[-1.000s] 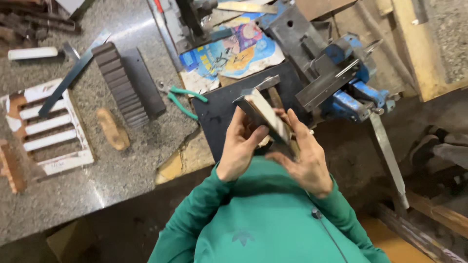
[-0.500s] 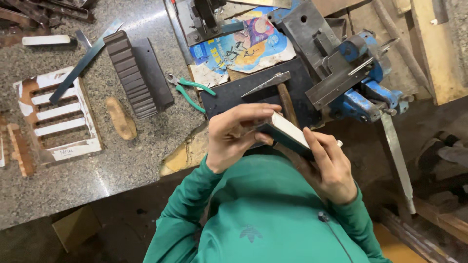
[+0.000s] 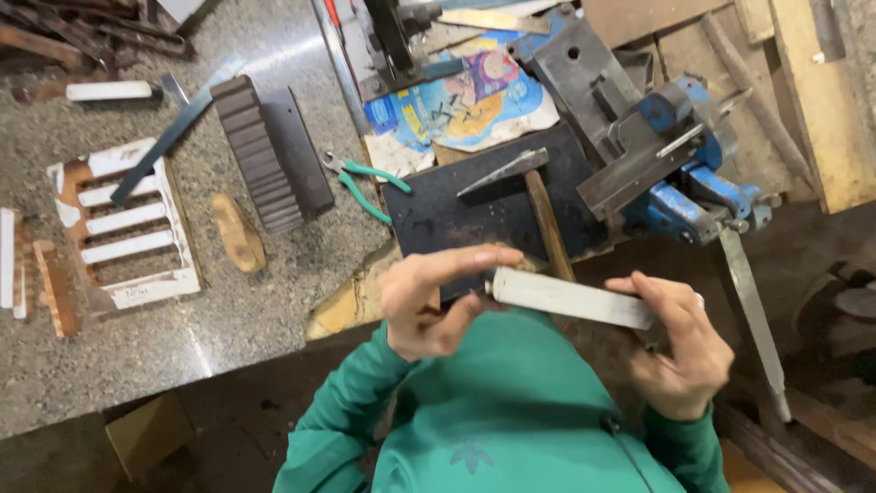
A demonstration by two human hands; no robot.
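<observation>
We hold a long pale bar [image 3: 570,298] between both hands, in front of our green top. It lies sideways. Our left hand [image 3: 436,301] pinches its left end, and our right hand [image 3: 680,342] grips its right end. The hammer [image 3: 529,196] rests just behind it.

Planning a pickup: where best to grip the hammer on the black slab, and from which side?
Probably the hammer by its wooden handle, coming from the bench's near edge. The handle points toward that edge and lies flat and bare; the metal head sits farther in, close to the blue vise.
</observation>
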